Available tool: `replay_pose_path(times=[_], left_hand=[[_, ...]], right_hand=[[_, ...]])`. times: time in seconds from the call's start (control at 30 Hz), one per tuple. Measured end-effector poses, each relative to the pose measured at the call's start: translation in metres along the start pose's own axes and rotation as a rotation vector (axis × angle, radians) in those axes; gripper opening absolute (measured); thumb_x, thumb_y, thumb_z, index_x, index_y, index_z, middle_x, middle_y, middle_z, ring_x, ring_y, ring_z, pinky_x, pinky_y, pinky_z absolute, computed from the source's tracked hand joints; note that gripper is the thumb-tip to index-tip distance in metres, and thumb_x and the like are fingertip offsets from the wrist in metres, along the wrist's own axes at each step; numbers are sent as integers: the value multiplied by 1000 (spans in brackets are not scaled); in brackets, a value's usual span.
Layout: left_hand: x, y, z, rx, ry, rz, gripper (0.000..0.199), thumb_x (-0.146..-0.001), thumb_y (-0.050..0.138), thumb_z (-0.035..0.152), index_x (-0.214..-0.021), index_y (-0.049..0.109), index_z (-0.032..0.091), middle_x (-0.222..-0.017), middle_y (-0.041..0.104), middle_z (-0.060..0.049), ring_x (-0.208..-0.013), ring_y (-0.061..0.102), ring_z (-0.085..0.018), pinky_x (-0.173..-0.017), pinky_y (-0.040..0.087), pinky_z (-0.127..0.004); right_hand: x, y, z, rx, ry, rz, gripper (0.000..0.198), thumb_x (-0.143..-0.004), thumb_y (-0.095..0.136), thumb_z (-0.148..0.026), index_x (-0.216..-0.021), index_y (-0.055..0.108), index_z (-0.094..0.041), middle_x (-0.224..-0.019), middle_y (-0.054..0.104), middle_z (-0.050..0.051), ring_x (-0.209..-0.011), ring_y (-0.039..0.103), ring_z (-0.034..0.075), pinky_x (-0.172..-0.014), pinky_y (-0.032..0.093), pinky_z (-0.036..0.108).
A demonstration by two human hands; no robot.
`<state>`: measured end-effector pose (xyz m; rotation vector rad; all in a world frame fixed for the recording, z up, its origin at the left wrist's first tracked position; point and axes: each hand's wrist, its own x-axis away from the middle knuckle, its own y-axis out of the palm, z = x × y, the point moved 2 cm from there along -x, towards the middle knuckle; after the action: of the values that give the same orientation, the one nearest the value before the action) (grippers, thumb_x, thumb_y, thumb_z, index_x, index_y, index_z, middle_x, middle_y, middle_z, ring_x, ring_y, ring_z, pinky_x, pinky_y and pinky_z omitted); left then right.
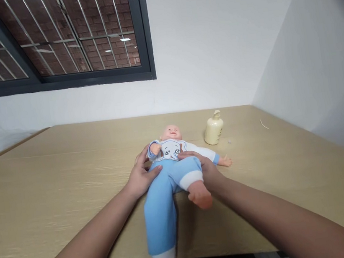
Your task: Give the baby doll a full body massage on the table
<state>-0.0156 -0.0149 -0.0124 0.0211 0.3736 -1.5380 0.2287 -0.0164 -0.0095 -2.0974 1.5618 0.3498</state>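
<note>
Item one: doll [171,175], lying face-up on the surface [73,201], directly between the two hands. Long axis runs away from the person: head [172,132] beyond the fingertips of both hands, feet on the near side of the wrists. Hands about equally close, both in contact.

Left hand [140,175]: holding the doll's side at the waist, thumb across the blue trousers, fingers along the flank beneath the doll's bent arm [155,149], whose small fist sits just past the thumb.

Right hand [209,169]: fingers laid over the belly of the white elephant-print top; palm and thumb largely hidden, so how firmly it closes cannot be told.

Obstruction: raised leg [194,177], bent, passing in front of the right hand and covering part of it. Straight leg [160,219], on the near side of the left hand, extending past the surface's near edge. Outstretched arm [205,152], pointing out to the right beyond the right hand.

Item two: cream pump bottle [214,130], upright, beyond the right hand, apart from it.

Item three: thin pale strip [264,124], farther right of the right hand.
</note>
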Motion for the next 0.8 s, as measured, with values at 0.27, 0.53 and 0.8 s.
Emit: replay_pose_path(times=[0.27, 0.53, 0.8], left_hand=[[-4, -1, -10, 361, -122, 81, 103, -66, 89, 29, -142, 20, 29, -119, 67, -14, -105, 70, -31, -85, 59, -51], [-1, -2, -9, 373, -180, 130, 97, -65, 90, 30, -137, 26, 27, -103, 71, -9, -92, 73, -29, -76, 62, -49], [-3, -5, -9, 94, -76, 91, 96, -70, 85, 37, -148, 30, 26, -123, 63, -14, -108, 67, -31, -91, 57, -49]], right_hand=[[7, -9, -32, 429, -271, -392, 67, -77, 71, -30, -141, 52, -27, -149, 45, 12, -137, 43, 30, -114, 35, 50], [15, 2, -38, 707, -299, -636, 103, -54, 81, -22, -148, 42, -31, -164, 17, 10, -148, 18, 40, -118, 21, 57], [1, -8, -27, 315, -199, -317, 48, -75, 72, -29, -123, 67, -23, -130, 64, 11, -122, 58, 28, -108, 43, 45]])
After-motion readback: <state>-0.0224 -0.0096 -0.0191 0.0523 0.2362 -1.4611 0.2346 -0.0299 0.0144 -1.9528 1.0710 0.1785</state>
